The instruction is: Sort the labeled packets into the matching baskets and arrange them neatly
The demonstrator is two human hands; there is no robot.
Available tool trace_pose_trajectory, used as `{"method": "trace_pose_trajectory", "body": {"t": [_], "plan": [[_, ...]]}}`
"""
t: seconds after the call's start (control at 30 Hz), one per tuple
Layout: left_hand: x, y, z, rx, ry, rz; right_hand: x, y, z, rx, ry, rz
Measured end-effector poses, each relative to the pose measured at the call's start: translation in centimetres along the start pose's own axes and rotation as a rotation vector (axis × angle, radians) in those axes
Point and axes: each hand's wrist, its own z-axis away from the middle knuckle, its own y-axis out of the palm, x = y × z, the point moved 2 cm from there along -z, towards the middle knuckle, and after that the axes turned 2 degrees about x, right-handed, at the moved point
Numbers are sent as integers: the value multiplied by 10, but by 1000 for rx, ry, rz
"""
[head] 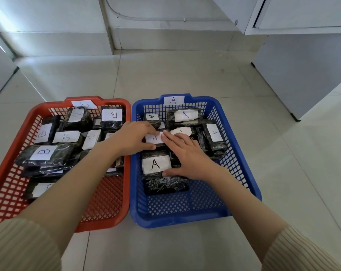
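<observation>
1. The red basket (107, 202) is sitting on the left, tagged B, with dark wrapped B packets (42, 153) lying jumbled and overlapping inside.
2. The blue basket (185, 204) is sitting right beside it, tagged A.
3. In its far half, the middle A packet (155, 137) is lying label up, the bold A packet (156, 164) just nearer, and an unlabelled-side packet (165, 185) nearest.

I see my left grip (134, 137) reaching across the red basket (101, 224) into the blue basket (185, 222), thumb and forefinger pinching the end of an A-labelled packet (155, 138). My right grip (187, 155) lies flat, fingers straight, fingertips on that packet, thumb against a nearer A packet (156, 165). B-labelled packets (43, 152) lie jumbled in the red basket. Both baskets sit side by side on the tiled floor (185, 75).
</observation>
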Motion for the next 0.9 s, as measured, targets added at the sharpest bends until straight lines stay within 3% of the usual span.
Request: {"method": "trace_pose_trajectory", "body": {"t": [0.23,0.33,0.43,0.63,0.77,0.9], "plan": [[-9,9,6,-81,-13,-51,-1,-3,-3,163,7,16],[-13,10,15,-26,-8,-2,0,-4,0,174,19,-61],[-18,23,27,74,-30,-144,2,-4,1,168,25,-106],[-17,24,24,110,-78,-163,-1,1,-3,162,14,-126],[-25,22,28,119,-127,-161,4,-3,-3,152,45,-398],[-31,23,36,62,-201,-18,6,-13,-7,5,190,-555]]}}
